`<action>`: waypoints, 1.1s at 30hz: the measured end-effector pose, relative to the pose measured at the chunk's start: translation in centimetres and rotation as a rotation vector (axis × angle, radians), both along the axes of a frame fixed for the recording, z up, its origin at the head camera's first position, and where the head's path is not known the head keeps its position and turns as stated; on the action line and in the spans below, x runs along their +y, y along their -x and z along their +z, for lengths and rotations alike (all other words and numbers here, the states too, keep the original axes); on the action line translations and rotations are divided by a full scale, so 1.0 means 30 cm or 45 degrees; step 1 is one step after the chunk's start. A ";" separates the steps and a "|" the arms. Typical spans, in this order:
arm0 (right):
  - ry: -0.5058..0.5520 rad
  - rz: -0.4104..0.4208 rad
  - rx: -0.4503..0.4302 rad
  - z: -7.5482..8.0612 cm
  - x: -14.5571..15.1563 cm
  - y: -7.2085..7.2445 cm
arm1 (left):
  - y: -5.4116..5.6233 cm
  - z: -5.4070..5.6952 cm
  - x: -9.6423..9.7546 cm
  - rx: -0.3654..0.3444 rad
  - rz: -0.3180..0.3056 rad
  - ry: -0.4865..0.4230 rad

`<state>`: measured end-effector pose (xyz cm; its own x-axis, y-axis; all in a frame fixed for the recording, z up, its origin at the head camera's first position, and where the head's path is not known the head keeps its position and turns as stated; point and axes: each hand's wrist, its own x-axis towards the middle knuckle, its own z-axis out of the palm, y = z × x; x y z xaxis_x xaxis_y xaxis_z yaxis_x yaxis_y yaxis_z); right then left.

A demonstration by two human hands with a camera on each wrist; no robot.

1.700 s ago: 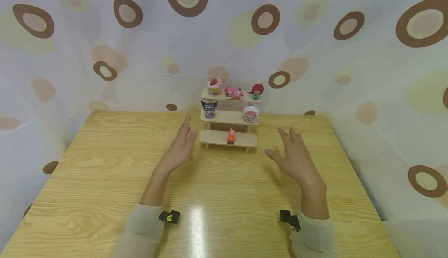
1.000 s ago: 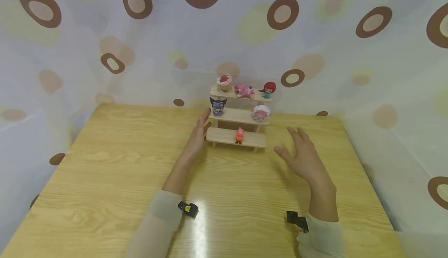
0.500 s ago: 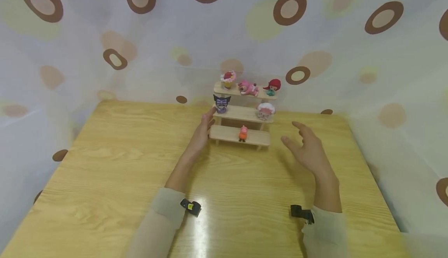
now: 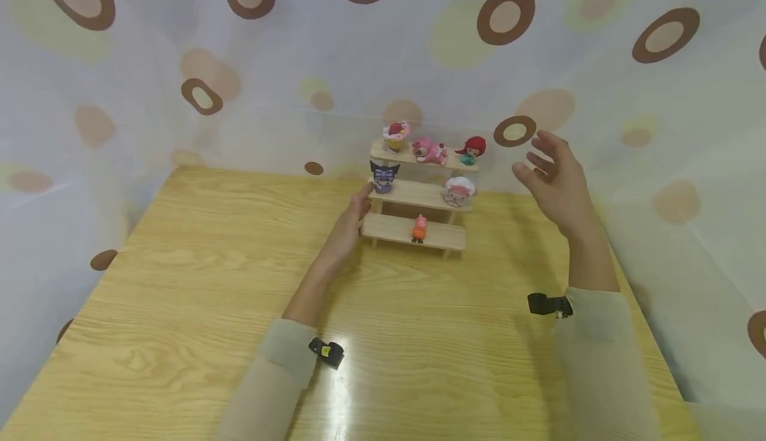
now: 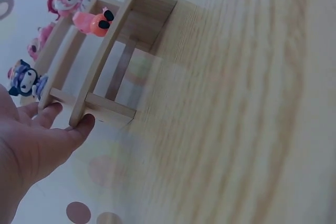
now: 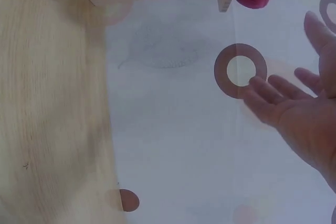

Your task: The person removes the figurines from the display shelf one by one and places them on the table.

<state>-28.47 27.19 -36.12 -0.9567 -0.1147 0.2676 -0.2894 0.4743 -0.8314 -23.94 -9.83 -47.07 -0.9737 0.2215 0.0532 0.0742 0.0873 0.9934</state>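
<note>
A three-tier wooden display stand point(image 4: 389, 227) stands at the back of the table in the head view. My left hand point(image 4: 344, 231) is at its left end, fingertips touching the ends of the lower boards. My right hand point(image 4: 562, 188) is raised right of the top tier, fingers loosely bent around nothing. Nearest it sits a red-haired mermaid figurine point(image 4: 473, 149). The top tier also bears a pink bear figurine point(image 4: 429, 151) and a cupcake-like figurine point(image 4: 395, 136). On the middle tier are a purple-black figurine point(image 4: 383, 177) and a white-hatted figurine point(image 4: 459, 191); below sits a pink pig figurine point(image 4: 419, 229).
The wooden table point(image 4: 197, 308) stretches in front of and beside the stand. A white curtain with brown and yellow circles point(image 4: 275, 62) hangs close behind the stand and along both sides. Black camera straps are on both sleeves.
My left hand has moved right and come up against the stand's left end. My right hand has risen and moved forward to the height of the top tier. The view has shifted somewhat.
</note>
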 end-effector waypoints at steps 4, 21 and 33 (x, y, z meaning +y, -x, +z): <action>0.110 0.074 -0.006 0.023 -0.018 0.036 | -0.001 -0.001 0.001 -0.002 0.010 -0.007; 0.407 0.249 -0.175 -0.033 -0.132 0.173 | -0.002 -0.007 0.001 0.018 0.019 0.008; 0.137 0.178 0.017 -0.052 -0.154 0.183 | 0.007 -0.010 0.012 0.034 0.006 0.011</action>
